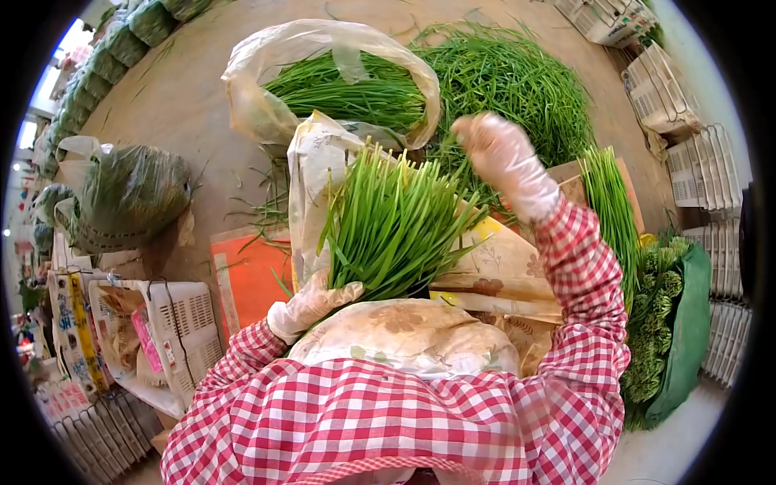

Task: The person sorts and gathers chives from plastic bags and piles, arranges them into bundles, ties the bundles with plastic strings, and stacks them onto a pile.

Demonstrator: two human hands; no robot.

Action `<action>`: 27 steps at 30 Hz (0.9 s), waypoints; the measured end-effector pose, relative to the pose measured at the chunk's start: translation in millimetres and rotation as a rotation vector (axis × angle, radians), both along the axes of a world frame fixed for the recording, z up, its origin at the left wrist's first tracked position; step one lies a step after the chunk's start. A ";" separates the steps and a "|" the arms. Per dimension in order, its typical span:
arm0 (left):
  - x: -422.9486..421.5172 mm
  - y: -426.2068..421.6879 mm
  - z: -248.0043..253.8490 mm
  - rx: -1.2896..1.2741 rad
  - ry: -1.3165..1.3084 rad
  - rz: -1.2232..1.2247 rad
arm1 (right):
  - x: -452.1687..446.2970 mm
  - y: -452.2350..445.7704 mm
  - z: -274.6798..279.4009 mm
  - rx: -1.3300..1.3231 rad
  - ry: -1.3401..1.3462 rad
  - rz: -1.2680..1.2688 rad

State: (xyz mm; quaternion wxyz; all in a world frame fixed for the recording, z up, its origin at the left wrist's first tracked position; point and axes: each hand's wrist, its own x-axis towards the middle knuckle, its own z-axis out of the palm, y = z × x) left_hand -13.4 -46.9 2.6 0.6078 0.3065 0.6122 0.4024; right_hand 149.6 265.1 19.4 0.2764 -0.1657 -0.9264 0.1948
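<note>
My left hand (315, 305), in a thin clear glove, is wrapped round the lower left part of a thick bunch of green stalks (396, 218). The bunch stands fanned out on my lap, cut pale ends pointing away from me. My right hand (503, 158), gloved too and slightly blurred, is raised to the right of the bunch, its fingers curled; whether anything is in them I cannot make out. Beyond it lies a big loose heap of green stalks (509, 89). An open plastic bag (242, 77) holding more stalks lies at the top centre.
A filled bag (133, 194) sits at left, above a white crate (182, 323). Long stalks (610, 210) lie on a board at right, near tied bundles (651, 323) and a green cloth (687, 331). More crates (663, 89) line the right side. An orange sheet (257, 271) is left of my lap.
</note>
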 end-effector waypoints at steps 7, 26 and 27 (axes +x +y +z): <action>3.2 13.5 17.4 -0.070 -0.131 0.021 | -12.1 -7.0 73.7 0.071 -0.293 -0.320; 11.9 25.1 30.1 -0.057 -0.375 0.066 | -39.9 -28.4 7.0 -0.162 -0.216 -0.027; 10.3 23.2 26.8 -0.057 -0.370 0.066 | -37.2 -17.6 -4.6 -0.010 -0.136 -0.054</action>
